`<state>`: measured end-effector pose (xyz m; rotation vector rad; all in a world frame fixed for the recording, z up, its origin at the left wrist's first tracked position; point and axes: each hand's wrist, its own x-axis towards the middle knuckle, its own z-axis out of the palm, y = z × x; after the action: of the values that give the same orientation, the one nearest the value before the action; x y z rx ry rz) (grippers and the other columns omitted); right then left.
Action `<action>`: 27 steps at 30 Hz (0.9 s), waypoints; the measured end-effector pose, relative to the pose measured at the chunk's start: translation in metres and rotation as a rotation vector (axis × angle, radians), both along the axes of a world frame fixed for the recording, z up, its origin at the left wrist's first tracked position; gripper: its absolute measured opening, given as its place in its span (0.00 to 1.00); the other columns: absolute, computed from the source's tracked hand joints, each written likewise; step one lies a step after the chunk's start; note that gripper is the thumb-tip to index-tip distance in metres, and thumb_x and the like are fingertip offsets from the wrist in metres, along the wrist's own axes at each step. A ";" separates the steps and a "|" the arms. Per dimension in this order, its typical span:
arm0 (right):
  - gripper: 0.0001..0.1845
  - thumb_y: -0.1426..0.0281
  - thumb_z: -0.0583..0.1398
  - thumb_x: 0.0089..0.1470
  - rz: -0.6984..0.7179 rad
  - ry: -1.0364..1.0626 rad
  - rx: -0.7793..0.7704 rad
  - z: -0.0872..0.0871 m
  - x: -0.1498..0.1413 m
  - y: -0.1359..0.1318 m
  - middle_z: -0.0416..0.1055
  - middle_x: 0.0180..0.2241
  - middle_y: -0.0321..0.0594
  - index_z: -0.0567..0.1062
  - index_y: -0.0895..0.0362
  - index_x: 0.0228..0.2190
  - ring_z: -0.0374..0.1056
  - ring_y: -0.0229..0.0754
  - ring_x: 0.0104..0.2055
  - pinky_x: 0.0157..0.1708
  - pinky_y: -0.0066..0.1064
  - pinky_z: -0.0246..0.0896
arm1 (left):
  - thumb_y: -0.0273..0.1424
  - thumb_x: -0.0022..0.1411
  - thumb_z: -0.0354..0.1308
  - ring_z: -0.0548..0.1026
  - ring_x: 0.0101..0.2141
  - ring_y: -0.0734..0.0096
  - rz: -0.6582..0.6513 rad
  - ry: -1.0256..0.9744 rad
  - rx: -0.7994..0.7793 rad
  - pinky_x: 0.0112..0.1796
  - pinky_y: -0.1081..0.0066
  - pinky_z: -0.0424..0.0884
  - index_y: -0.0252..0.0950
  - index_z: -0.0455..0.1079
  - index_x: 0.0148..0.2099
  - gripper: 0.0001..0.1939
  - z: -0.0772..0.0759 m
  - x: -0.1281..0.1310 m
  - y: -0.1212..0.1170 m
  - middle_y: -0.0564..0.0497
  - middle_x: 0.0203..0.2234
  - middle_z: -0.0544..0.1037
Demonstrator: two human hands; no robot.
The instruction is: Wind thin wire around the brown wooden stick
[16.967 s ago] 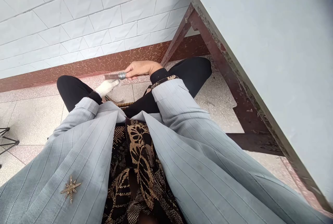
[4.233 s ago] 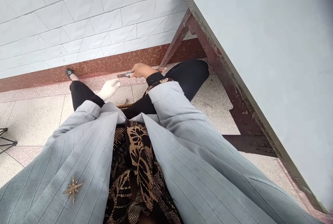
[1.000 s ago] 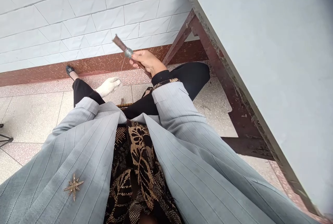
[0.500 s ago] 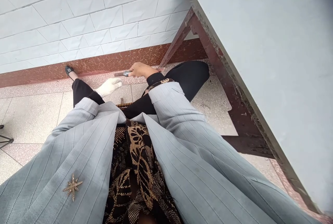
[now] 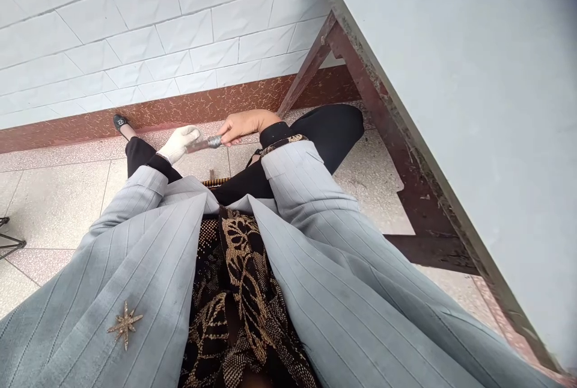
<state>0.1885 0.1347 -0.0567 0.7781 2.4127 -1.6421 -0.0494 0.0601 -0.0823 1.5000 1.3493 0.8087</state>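
Note:
My right hand [image 5: 238, 126], bare, is closed around the silver-grey wrapped part of a short tool [image 5: 201, 144]. The tool's flat brownish end points left; its exact kind is unclear. My left hand [image 5: 177, 144], in a white knitted glove, has curled fingers at that brownish end and appears to grip it. Whether anything else is inside the glove is hidden. Both hands are held low in front of me, between my black-trousered knees [image 5: 331, 132].
On the right stands a pale-topped table [image 5: 451, 105] with a dark red frame [image 5: 419, 213]. A white tiled wall [image 5: 202, 27] rises ahead. Thin black metal legs [image 5: 11, 243] stand on the tiled floor [image 5: 58, 195] at far left. A small brown piece [image 5: 211, 174] shows below my hands.
My gloved left hand has risen and moved slightly left, from below the tool to its brownish end. My right hand has lowered slightly, bringing the tool down and a little left.

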 end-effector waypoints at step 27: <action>0.07 0.71 0.64 0.65 -0.077 -0.403 0.060 -0.012 -0.010 0.000 0.73 0.25 0.34 0.81 0.63 0.35 0.61 0.31 0.23 0.30 0.26 0.56 | 0.33 0.65 0.55 0.65 0.30 0.73 -0.144 0.255 0.139 0.37 0.69 0.63 0.33 0.70 0.34 0.09 0.004 0.007 -0.002 0.54 0.26 0.70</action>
<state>0.1787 0.1350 -0.0691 1.1028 2.1769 -1.2874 -0.0426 0.0578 -0.0785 1.8372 1.3716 0.6466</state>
